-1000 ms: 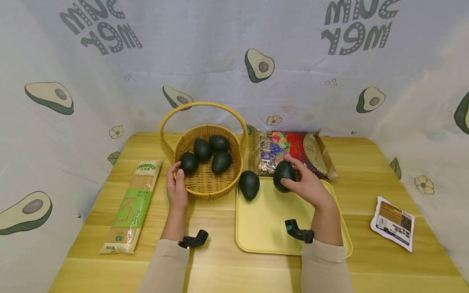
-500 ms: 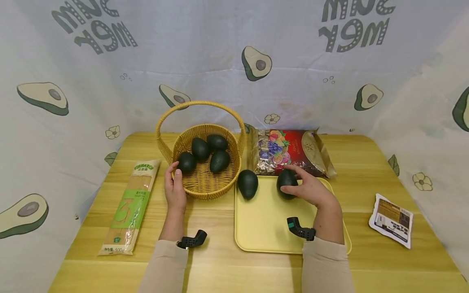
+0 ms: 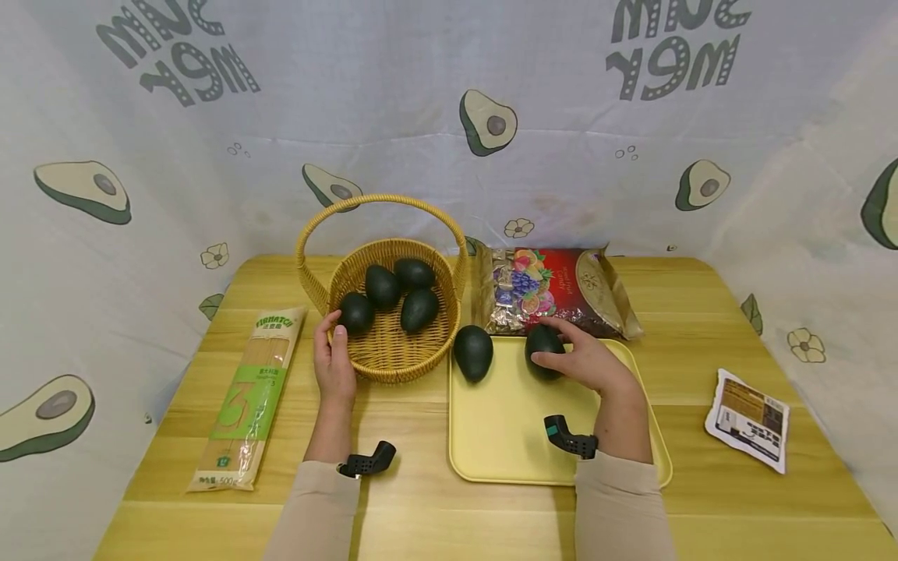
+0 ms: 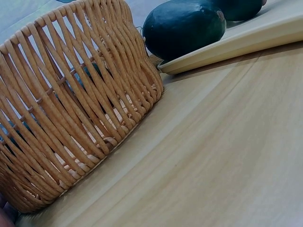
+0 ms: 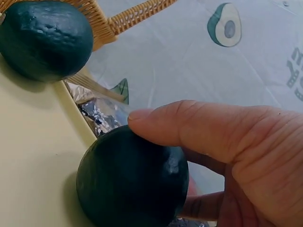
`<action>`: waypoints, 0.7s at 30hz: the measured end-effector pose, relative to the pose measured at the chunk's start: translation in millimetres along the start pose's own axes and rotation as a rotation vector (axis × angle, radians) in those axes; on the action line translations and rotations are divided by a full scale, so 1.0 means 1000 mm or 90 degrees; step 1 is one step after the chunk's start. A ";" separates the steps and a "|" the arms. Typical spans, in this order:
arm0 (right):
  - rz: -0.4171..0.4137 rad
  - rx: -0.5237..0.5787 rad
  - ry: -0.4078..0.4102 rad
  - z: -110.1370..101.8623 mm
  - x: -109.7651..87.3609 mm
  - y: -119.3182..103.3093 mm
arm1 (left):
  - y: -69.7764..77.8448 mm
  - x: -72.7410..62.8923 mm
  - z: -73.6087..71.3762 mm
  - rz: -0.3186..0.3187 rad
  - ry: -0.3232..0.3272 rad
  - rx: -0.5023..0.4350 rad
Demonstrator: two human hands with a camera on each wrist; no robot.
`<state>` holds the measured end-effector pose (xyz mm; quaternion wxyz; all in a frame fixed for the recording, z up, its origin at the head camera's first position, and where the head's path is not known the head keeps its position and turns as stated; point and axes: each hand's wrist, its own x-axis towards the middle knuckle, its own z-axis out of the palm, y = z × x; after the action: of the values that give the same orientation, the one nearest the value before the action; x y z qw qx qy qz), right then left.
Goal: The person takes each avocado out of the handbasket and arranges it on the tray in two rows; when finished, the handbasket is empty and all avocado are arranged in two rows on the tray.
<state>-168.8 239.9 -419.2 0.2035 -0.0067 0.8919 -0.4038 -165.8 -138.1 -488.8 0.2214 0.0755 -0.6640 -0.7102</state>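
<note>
My right hand [image 3: 585,358] pinches a dark green avocado [image 3: 543,351] between thumb and fingers, close over the back part of a yellow tray [image 3: 519,436]. In the right wrist view the thumb lies across this avocado [image 5: 132,179], with fingers partly hidden behind it. Another avocado [image 3: 473,354] lies at the tray's back left corner. Several avocados sit inside the yellow wicker basket [image 3: 393,362], which has a tall arched handle. Against the basket's left side rests my left hand [image 3: 335,370], fingers and thumb extended at the rim. The left wrist view shows mostly the woven wall [image 4: 80,99].
Behind the tray lies a red and gold candy bag [image 3: 561,288]. A spaghetti pack [image 3: 249,401] is left of the basket, and a small white and brown pouch [image 3: 749,421] lies at the right. A printed curtain [image 3: 421,93] surrounds the wooden table [image 3: 414,514].
The avocado in my right hand has moved slightly toward me, lower over the tray. My left hand stays at the basket, and the head view has shifted slightly.
</note>
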 end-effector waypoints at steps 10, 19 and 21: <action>0.006 -0.008 0.002 0.000 0.001 -0.002 | 0.032 -0.011 0.004 0.003 -0.006 0.000; 0.004 -0.018 0.011 -0.004 -0.002 -0.001 | 0.033 -0.011 0.004 -0.004 -0.006 -0.001; 0.006 -0.018 0.013 -0.004 -0.003 -0.002 | 0.033 -0.011 0.004 -0.007 -0.005 -0.001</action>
<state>-168.1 242.0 -414.2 0.1960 -0.0015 0.8995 -0.3906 -150.8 -130.8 -458.2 0.2150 0.0763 -0.6638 -0.7123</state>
